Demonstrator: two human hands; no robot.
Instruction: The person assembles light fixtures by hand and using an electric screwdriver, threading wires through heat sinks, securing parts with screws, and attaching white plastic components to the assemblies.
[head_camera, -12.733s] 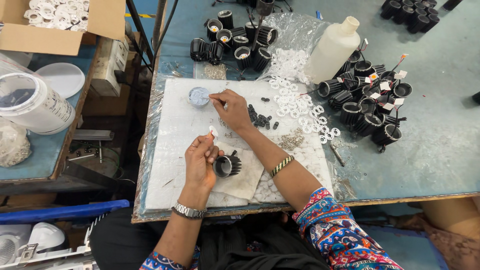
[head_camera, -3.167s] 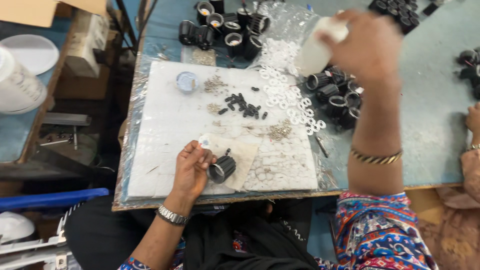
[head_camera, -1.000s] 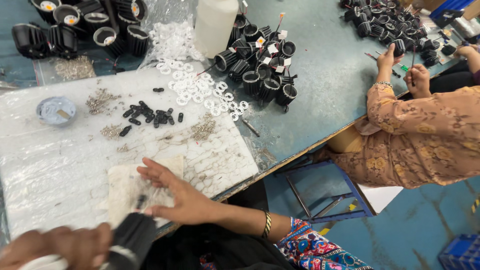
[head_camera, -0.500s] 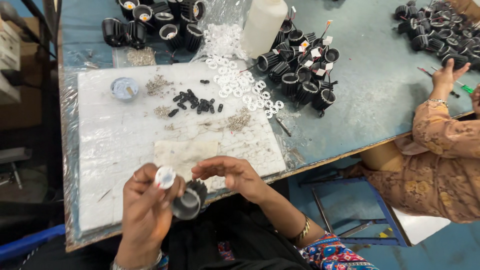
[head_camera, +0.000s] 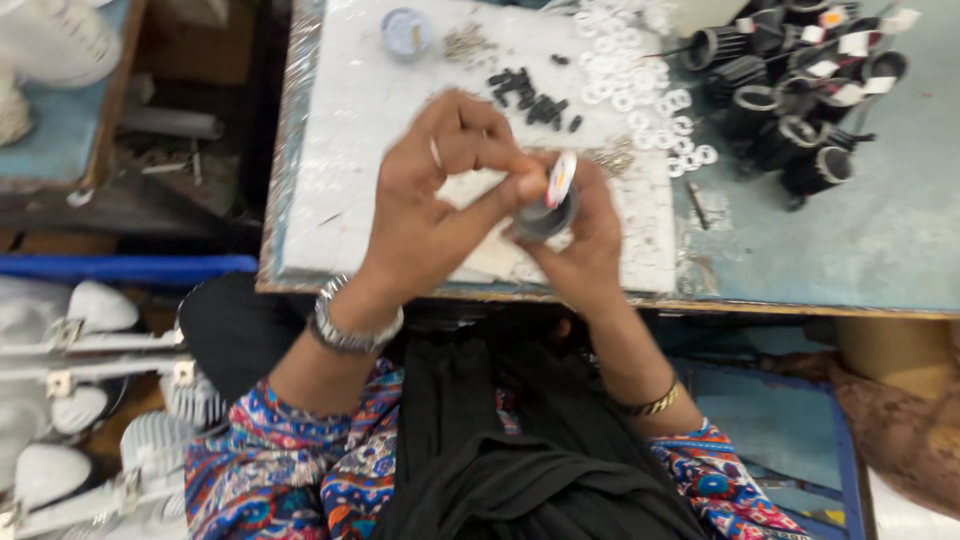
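My left hand (head_camera: 440, 195) pinches a small white disc (head_camera: 561, 178) between thumb and forefinger, tilted on edge over a black cylindrical housing (head_camera: 545, 217). My right hand (head_camera: 585, 240) cups that housing from below, just over the near edge of the white mat (head_camera: 350, 130). A metal watch sits on my left wrist, a gold bangle on my right. The disc touches the housing's top rim.
On the mat lie small black screws (head_camera: 530, 95), white rings (head_camera: 640, 95), metal bits (head_camera: 462, 42) and a little blue dish (head_camera: 407, 30). More black housings (head_camera: 790, 90) cluster at the right on the blue table. White lamp parts (head_camera: 90, 400) are stacked low left.
The view swung back over the table. My hands rose from the table edge onto the mat, and the white disc now rests against the housing's rim.
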